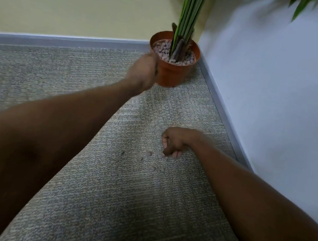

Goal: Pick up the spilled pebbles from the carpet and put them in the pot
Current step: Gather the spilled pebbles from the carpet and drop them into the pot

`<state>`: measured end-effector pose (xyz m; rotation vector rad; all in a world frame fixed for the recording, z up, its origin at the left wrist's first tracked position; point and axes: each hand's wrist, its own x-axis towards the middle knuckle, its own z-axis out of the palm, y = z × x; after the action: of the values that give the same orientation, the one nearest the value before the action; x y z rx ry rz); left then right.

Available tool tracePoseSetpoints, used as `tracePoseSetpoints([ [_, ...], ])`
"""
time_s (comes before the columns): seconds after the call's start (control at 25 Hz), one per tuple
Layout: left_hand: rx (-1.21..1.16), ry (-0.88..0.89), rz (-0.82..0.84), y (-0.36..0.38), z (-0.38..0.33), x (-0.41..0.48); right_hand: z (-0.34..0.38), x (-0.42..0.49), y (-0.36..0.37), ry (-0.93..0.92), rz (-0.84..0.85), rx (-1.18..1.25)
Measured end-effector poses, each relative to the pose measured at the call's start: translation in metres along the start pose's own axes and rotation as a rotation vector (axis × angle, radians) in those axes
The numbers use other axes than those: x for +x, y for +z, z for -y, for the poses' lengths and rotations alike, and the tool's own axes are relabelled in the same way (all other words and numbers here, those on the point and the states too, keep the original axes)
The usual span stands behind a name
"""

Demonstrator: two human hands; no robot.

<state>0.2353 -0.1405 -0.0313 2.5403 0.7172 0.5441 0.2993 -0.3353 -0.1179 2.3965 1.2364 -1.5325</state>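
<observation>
Nearest the camera, both bare forearms stretch out over the grey carpet (121, 207), which is otherwise free of clutter. The right hand (172, 142) is low on the carpet with its fingers curled in, knuckles down, beside the few pale pebbles (148, 153) left loose just to its left; whether it has closed on one I cannot tell, since the palm is hidden. Farther out, the left hand (143, 71) is blurred, bunched into a loose fist right at the near rim of the orange pot (170, 75); its contents are not visible. The step in hand looks like gathering and delivery together: one hand at the pot, the other at the spill. Next, the left hand needs to come over the pot's mouth and let go, while the right pinches up the remaining stones. The pot stands in the corner against the skirting board (62, 42) and two walls, and the plant stems (186, 22) crowd its middle, so drops must land around them.
</observation>
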Motion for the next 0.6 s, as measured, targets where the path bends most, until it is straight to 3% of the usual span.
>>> tracePoseSetpoints([
  [0.12, 0.216, 0.095, 0.577, 0.010, 0.014, -0.046, 0.016, -0.016, 0.010, 0.012, 0.038, -0.158],
  [0.2, 0.277, -0.008, 0.990, 0.018, 0.019, -0.084, 0.030, -0.029, 0.021, 0.044, 0.013, -0.352],
  [0.28, 0.298, -0.164, 1.200, 0.025, 0.022, -0.115, 0.042, -0.037, 0.036, 0.070, -0.044, -0.469],
  [0.36, 0.316, -0.179, 1.196, 0.029, 0.025, -0.134, 0.049, -0.038, 0.054, 0.061, -0.113, -0.454],
  [0.52, 0.312, -0.043, 0.936, 0.034, 0.019, -0.148, 0.047, -0.034, 0.069, 0.063, -0.211, -0.210],
  [0.6, 0.245, -0.062, 0.820, 0.039, 0.017, -0.157, 0.041, -0.031, 0.071, 0.052, -0.242, -0.119],
])
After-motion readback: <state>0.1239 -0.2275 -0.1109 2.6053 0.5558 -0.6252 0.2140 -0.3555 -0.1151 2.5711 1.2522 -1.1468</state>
